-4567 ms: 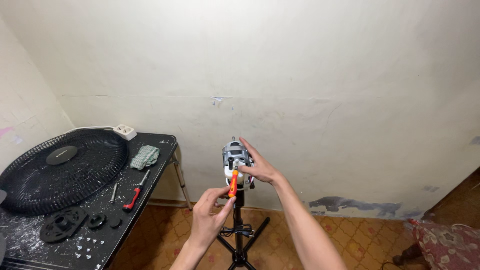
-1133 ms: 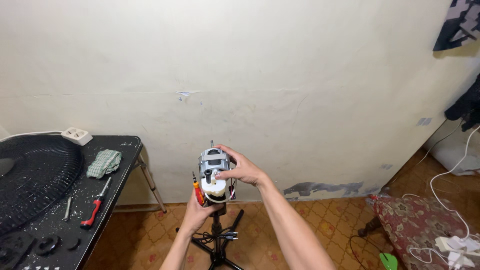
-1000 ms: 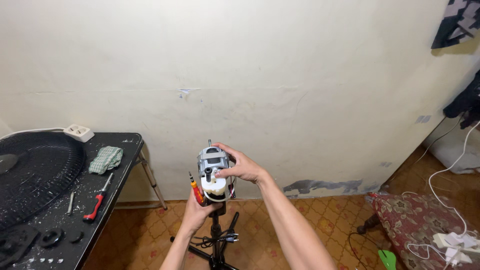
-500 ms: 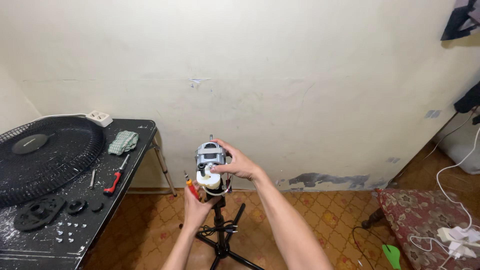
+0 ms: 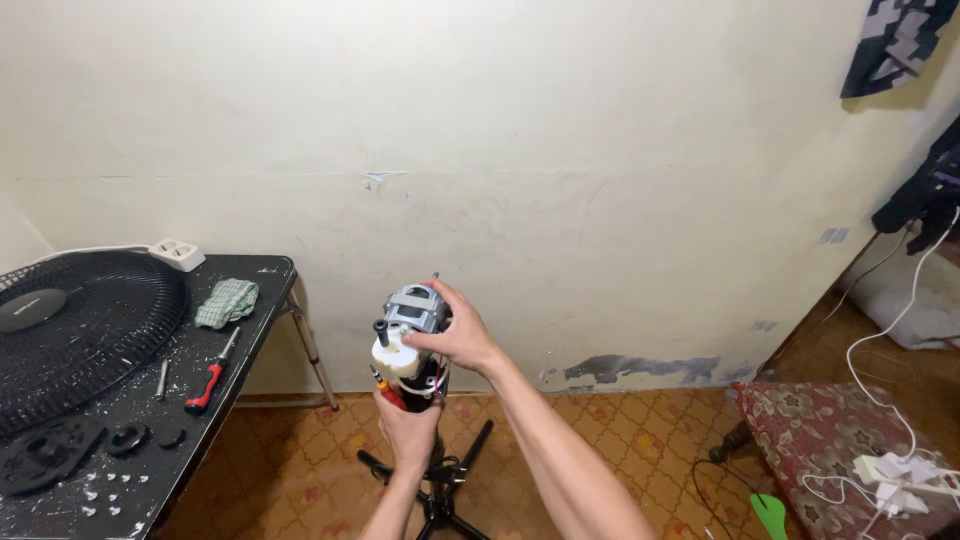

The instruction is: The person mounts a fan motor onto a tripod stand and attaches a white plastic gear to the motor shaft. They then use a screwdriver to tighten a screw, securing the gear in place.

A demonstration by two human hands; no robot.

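A bare fan motor (image 5: 408,322), grey metal with a white plastic part and a black knob, sits on top of a black stand (image 5: 440,490). My right hand (image 5: 455,335) grips the motor from the right side. My left hand (image 5: 408,425) reaches up from below and holds an orange-handled screwdriver (image 5: 386,389) against the underside of the motor, beside some loose wires.
A black table (image 5: 250,330) at the left carries a black fan grille (image 5: 80,330), a green cloth (image 5: 227,302), a red-handled screwdriver (image 5: 211,373), black round parts (image 5: 60,455), small screws and a white power strip (image 5: 176,254). A patterned cushion (image 5: 830,440) and white cables lie at the right.
Earlier the screwdriver stood upright in front of the motor; it now sits lower, under the motor. My right hand stays on the motor. The view has shifted slightly.
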